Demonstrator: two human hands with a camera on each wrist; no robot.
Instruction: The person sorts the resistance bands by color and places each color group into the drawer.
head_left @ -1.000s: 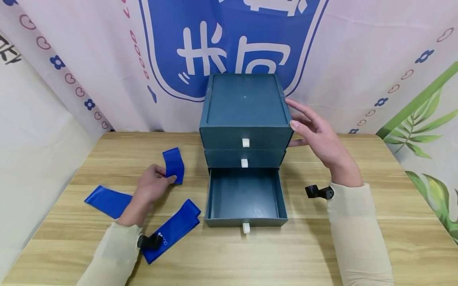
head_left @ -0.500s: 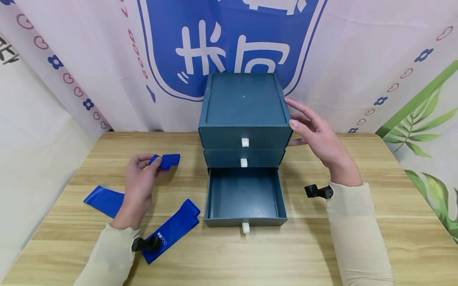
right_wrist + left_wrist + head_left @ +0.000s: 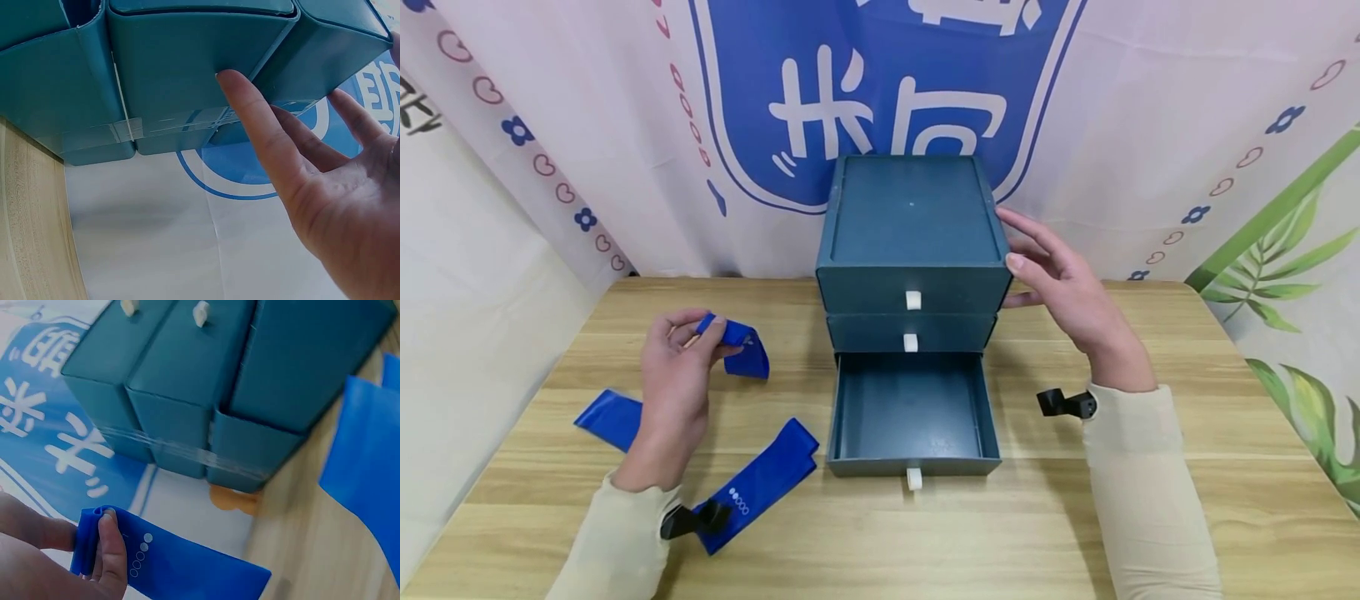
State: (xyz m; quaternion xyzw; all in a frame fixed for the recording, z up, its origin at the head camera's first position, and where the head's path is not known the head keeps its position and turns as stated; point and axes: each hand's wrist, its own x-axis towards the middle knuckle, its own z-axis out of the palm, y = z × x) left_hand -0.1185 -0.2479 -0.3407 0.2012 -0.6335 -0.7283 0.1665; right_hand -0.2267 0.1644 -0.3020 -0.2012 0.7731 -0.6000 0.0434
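Observation:
My left hand (image 3: 676, 379) pinches one end of a blue resistance band (image 3: 748, 357) between thumb and fingers, on the left of the table. In the left wrist view that band (image 3: 200, 559) is folded at the thumb, its free end hanging out, with a row of small printed circles. My right hand (image 3: 1067, 292) rests its spread fingertips against the right side of a dark teal drawer unit (image 3: 913, 212). The unit's bottom drawer (image 3: 910, 412) is pulled out, with nothing inside; the two above it are closed.
Two more blue bands lie on the wooden table (image 3: 925, 542): a folded band (image 3: 763, 483) near the left wrist and another band (image 3: 610, 419) partly behind the left forearm. A printed curtain (image 3: 760, 233) hangs right behind the unit.
My left hand has lifted the band from the table beside the drawer unit and moved left and back with it; the band now bends down from the fingers. The right hand stays put.

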